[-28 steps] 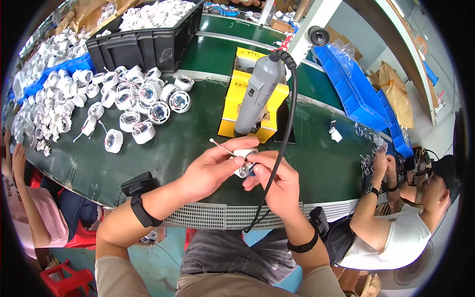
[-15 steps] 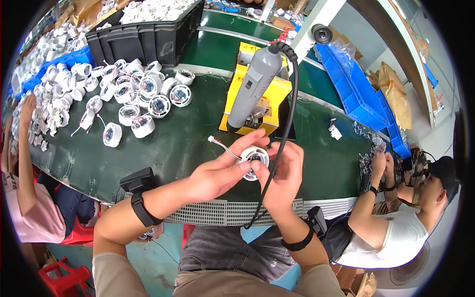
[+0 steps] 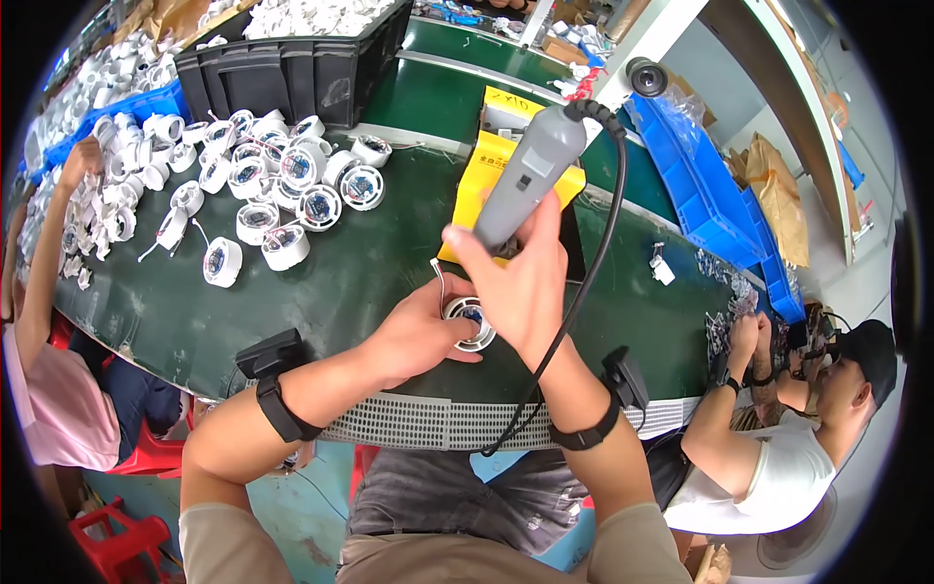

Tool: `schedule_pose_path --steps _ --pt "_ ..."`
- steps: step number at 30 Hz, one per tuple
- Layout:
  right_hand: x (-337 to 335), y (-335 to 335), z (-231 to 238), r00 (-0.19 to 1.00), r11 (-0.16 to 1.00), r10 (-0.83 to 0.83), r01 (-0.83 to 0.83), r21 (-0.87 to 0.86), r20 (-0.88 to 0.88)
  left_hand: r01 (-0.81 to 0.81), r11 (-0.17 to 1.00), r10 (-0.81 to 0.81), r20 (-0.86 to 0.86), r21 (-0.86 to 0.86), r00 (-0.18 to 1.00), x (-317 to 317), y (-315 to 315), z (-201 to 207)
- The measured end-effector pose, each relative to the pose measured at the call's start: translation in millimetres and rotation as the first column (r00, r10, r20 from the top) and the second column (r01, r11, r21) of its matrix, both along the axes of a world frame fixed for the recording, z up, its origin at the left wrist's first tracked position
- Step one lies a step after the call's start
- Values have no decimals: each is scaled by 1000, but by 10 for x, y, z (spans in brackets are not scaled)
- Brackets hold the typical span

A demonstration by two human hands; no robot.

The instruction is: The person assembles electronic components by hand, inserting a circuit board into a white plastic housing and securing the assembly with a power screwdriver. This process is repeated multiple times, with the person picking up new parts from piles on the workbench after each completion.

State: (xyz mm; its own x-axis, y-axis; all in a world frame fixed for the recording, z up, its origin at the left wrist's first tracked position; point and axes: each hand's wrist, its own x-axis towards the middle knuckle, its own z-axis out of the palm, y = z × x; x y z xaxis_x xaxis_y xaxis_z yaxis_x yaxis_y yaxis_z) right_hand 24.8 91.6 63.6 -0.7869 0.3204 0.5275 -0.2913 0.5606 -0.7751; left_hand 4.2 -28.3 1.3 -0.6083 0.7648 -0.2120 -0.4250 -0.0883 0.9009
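Head view: my left hand (image 3: 420,333) is closed round a white housing (image 3: 484,339), thumb laid over its rim and fingers behind. I hold it above the near part of the green counter (image 3: 336,302), open face up. A blue board (image 3: 473,313) sits inside, and a thin lead (image 3: 439,271) with a white plug sticks up past my fingers, joined to nothing at its free end.

My right hand (image 3: 514,261) is part curled at the lower end of the grey tool (image 3: 530,175), thumb to one side, fingers to the other; I cannot tell whether it has a firm hold. The tool slants in front of the yellow box (image 3: 473,190), its black cable (image 3: 613,214) looping down past my right forearm.

As I judge it, this piece is partway along: the board is in, but the tool is apart from the housing. Whether any screws are in, I cannot see; my thumb hides part of the face.

Beyond, to the left, a cluster of housings (image 3: 301,167) lies on the counter, several with boards showing. Whether those are finished I cannot tell. Plain white parts (image 3: 122,180) heap up further left, beside the black bin (image 3: 282,88), which is piled full, so much seems left.
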Motion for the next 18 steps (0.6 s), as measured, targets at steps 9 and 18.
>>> schedule_pose_path --steps 9,18 --pt "-345 331 191 859 938 -72 -114 -328 -507 -1 993 4 25 -118 1000 -35 9 23" --pt "-472 273 169 894 926 -130 -45 -375 -429 7 992 2 73 -129 997 -74 6 17"
